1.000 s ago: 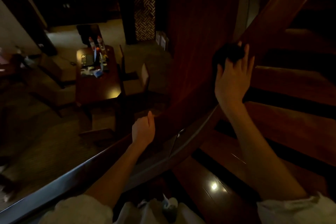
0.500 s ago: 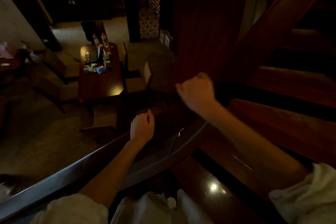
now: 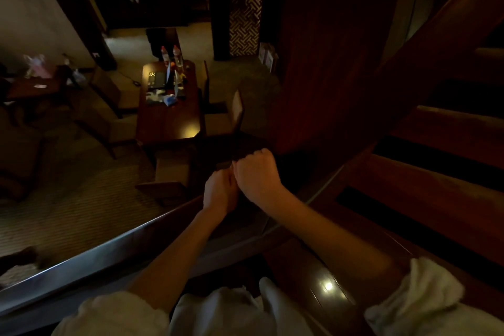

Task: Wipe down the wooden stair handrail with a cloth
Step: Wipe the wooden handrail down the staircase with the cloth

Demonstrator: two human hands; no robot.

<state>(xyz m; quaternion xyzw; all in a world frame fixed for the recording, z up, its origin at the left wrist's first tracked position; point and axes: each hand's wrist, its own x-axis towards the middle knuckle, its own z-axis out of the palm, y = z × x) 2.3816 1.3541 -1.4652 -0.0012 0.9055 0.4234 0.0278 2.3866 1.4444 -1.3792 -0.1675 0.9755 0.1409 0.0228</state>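
The dark wooden handrail (image 3: 109, 251) climbs from the lower left, passes under my hands and goes on up to the right (image 3: 436, 35). My left hand (image 3: 219, 191) is closed around the rail. My right hand (image 3: 257, 174) is a fist pressed on the rail, touching the left hand. It grips a dark cloth (image 3: 290, 170), which is mostly hidden under the fist and hard to tell from the shadow.
Polished wooden stair treads (image 3: 436, 185) rise on the right, and one tread (image 3: 327, 286) lies just below me. Beyond the rail is a drop to a carpeted room with a long table (image 3: 169, 123) carrying bottles, and chairs (image 3: 234, 114). A wood-panelled column (image 3: 321, 63) stands behind the hands.
My right hand has slid down the rail from the upper right with the cloth, closing into a fist, and now meets my left hand. The left hand stayed gripping the rail.
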